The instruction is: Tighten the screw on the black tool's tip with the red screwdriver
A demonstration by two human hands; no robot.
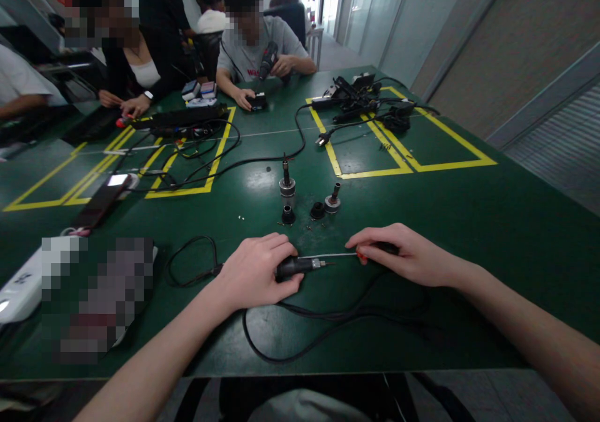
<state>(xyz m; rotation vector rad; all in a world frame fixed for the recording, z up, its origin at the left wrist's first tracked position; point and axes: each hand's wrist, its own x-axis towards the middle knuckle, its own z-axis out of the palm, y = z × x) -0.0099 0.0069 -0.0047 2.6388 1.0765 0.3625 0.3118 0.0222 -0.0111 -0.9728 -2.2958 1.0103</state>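
Note:
My left hand is wrapped round a black cylindrical tool body with a hexagonal metal collar and a thin tip pointing right. In a pinch of thumb and fingers, my right hand holds a screwdriver by its red handle. Its long thin shaft points left and runs behind the black tool; whether its end touches the tool is hidden. Beyond my hands stand a metal cylinder with a shaft, a smaller shafted metal piece and two black caps, the left one and the right one.
Black cord loops across the table near me. A white power strip and a phone lie at left. Tangled cables lie at back right. Across the table, one person holds a power drill.

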